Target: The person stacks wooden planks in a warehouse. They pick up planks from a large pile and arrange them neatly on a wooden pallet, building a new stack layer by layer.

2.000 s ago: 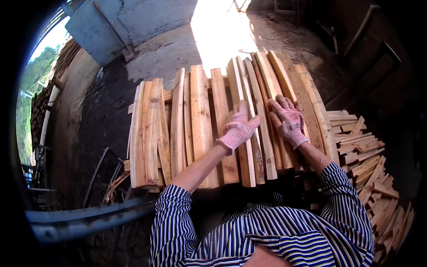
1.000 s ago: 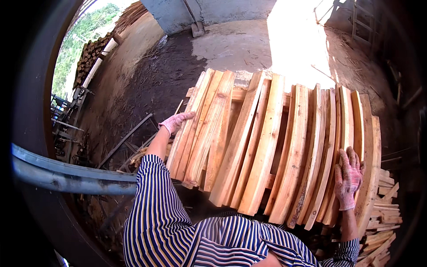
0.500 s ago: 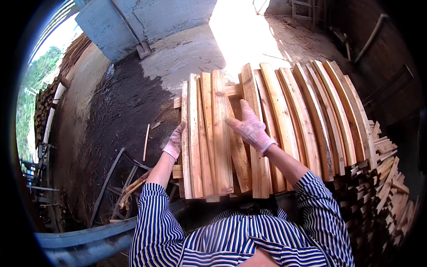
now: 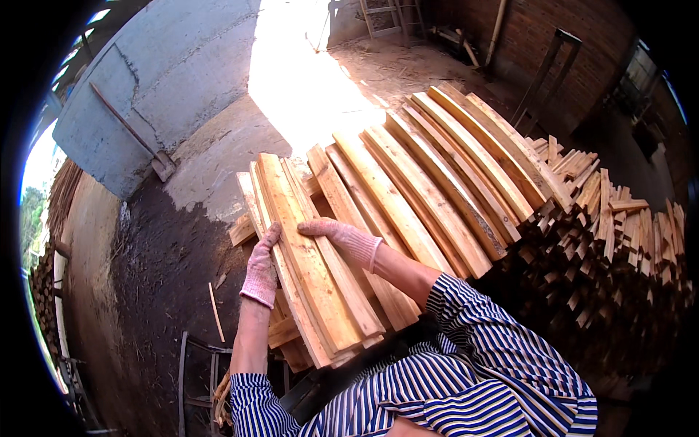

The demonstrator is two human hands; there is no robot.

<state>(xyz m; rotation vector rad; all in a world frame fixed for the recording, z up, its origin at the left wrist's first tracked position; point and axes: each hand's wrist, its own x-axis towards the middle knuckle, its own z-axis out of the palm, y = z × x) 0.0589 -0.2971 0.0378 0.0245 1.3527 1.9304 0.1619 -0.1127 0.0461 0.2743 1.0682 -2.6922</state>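
The boards [image 4: 444, 197] lie side by side in a row across the middle, running away from the person, with the leftmost few bunched between the two hands. The left hand [image 4: 261, 271], gloved in pink, is against the outer edge of that bunch; its upper fingertip shows by the edge, but the other fingers are turned away, and I cannot tell how tightly they press. The right hand [image 4: 351, 242], gloved alike, lies over the bunch from the right, one fingertip pointing left across the wood; the remaining fingers are hidden under the hand, so whether they pinch a board cannot be told. The right forearm and striped sleeve [image 4: 484, 320] cover the near ends of the middle boards. A crosspiece [image 4: 283, 332] juts out under the row at the left, mostly covered by the boards; what bears it is lost in dark. Glare [image 4: 298, 80] bleaches the floor beyond the far ends, wiping out its detail. At the right, a heap of sticks [image 4: 608, 200] sinks into shadow low down, its lower pieces hard to make out. A metal frame [image 4: 183, 382] is cut off by the lower edge, and stacked logs [image 4: 41, 291] at the left show only partly at the dark rim. A shovel [image 4: 162, 166] leans on the pale wall [image 4: 196, 58], whole in view.
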